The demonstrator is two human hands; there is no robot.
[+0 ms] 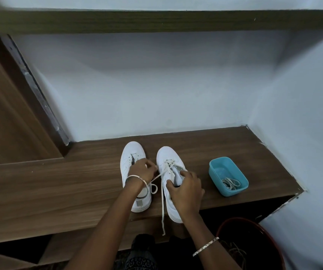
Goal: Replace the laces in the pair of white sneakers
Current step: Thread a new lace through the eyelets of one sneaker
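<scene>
Right of the laced sneaker [166,154], a blue tub [234,191] is holding loose laces [231,183]; fingers [152,166] of the left hand [140,170] are pinching that sneaker's lace [159,175], fingers of the right hand [186,190] are gripping its collar.

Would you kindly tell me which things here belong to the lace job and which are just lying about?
Job: left sneaker; right sneaker; lace, pinched by the left hand; right hand, holding the right sneaker; blue tub of laces.
Lying about: dark red bin, contents unclear; upper shelf.
</scene>
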